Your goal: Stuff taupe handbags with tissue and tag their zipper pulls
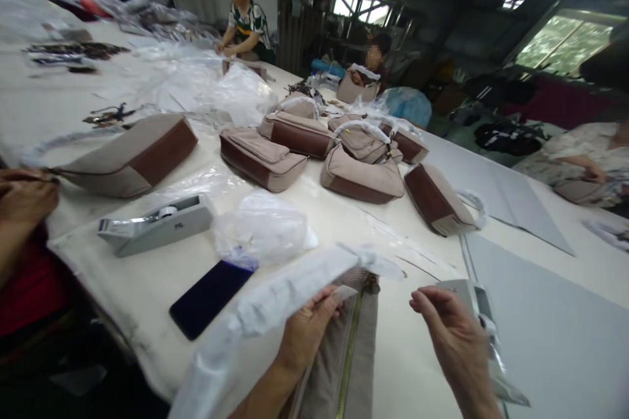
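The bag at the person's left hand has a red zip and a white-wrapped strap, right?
Not quite: in the head view, the zip is yellow-green, not red. The bag at the left hand does have a white-wrapped strap.

We find a single marking: a small dark mark point(179, 225) on the grey desktop tape dispenser point(147, 237) at our left. It stands on the long side that faces us, just below and to the right of the tape roll point(167, 212), nearer the dispenser's right end than its left. To us it resembles a letter or two set close together, but it is too small and blurred to spell out. Elsewhere we can read no word, brand, number or sign.
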A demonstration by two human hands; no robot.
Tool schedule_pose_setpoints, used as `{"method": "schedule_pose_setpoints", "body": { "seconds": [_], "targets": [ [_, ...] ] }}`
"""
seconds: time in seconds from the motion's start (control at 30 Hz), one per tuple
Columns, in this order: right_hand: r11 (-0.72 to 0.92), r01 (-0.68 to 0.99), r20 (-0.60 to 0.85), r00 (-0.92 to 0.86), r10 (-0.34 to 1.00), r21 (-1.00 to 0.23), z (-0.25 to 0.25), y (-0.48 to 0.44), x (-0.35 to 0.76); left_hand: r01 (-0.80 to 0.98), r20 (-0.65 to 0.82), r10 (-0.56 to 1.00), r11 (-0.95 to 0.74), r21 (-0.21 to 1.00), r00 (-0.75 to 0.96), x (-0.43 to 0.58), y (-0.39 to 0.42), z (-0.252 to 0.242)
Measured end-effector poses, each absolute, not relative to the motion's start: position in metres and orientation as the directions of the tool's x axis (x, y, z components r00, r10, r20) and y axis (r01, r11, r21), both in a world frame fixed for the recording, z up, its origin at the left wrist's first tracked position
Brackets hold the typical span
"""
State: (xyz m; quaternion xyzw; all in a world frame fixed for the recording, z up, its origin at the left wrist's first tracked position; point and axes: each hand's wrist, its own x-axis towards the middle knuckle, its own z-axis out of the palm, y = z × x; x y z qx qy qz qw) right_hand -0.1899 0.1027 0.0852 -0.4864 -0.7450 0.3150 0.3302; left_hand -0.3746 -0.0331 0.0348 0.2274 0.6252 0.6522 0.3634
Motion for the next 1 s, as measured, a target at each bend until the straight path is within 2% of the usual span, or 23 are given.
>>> {"method": "schedule_pose_setpoints", "body": {
  "seconds": [0.1,0.17,0.23,0.27,0.33,0.43,0.5,0.57,0.63,0.73,0.8,0.83,0.87,0.93,1.0],
  "targets": [
    [0.642,0.462,0.349,-0.570,0.743,-0.611,0.096,0.109,-0.197,-0.247,-0.175,0.771,0.023,0.969,-0.612,-0.362,-0.025,0.036],
    [0.820,0.347,0.506,-0.657,0.559,-0.454,0.099,0.114,-0.203,-0.274,-0.188,0.767,0.017,0.962,-0.614,-0.362,-0.024,0.036],
    [0.920,0.207,0.608,-0.699,0.376,-0.332,0.099,0.121,-0.212,-0.258,-0.174,0.776,0.015,0.966,-0.606,-0.363,-0.024,0.037],
    [0.935,0.147,0.613,-0.721,0.325,-0.323,0.099,0.125,-0.218,-0.250,-0.166,0.781,0.013,0.968,-0.602,-0.363,-0.024,0.037],
    [0.893,0.091,0.502,-0.800,0.328,-0.440,0.101,0.134,-0.231,-0.244,-0.157,0.790,0.010,0.970,-0.592,-0.362,-0.023,0.037],
    [0.729,0.143,0.176,-0.922,0.344,-0.670,0.112,0.141,-0.244,-0.259,-0.173,0.794,0.020,0.966,-0.583,-0.362,-0.023,0.037],
    [0.670,0.184,0.042,-0.951,0.307,-0.719,0.120,0.142,-0.244,-0.263,-0.198,0.800,0.052,0.963,-0.566,-0.363,-0.027,0.039],
    [0.665,0.219,0.015,-0.945,0.328,-0.714,0.124,0.140,-0.235,-0.253,-0.213,0.817,0.085,0.964,-0.536,-0.364,-0.033,0.042],
    [0.702,0.252,0.082,-0.911,0.405,-0.667,0.122,0.138,-0.221,-0.230,-0.205,0.841,0.098,0.968,-0.502,-0.364,-0.036,0.045],
    [0.832,0.226,0.327,-0.843,0.428,-0.506,0.116,0.135,-0.198,-0.221,-0.179,0.863,0.081,0.972,-0.473,-0.360,-0.035,0.046],
    [0.928,0.186,0.464,-0.824,0.326,-0.321,0.116,0.132,-0.186,-0.232,-0.164,0.863,0.056,0.971,-0.478,-0.356,-0.031,0.043],
    [0.964,0.162,0.487,-0.837,0.248,-0.213,0.117,0.130,-0.183,-0.238,-0.158,0.861,0.045,0.970,-0.483,-0.354,-0.029,0.042],
    [0.986,0.128,0.478,-0.864,0.162,-0.103,0.120,0.128,-0.182,-0.241,-0.157,0.858,0.040,0.970,-0.489,-0.352,-0.027,0.040],
    [0.995,0.056,0.357,-0.934,0.022,0.085,0.129,0.123,-0.186,-0.227,-0.162,0.854,0.053,0.973,-0.495,-0.349,-0.024,0.039],
    [0.977,0.015,0.214,-0.976,-0.031,0.212,0.137,0.122,-0.195,-0.182,-0.158,0.851,0.075,0.980,-0.500,-0.349,-0.023,0.039]
  ]
}}
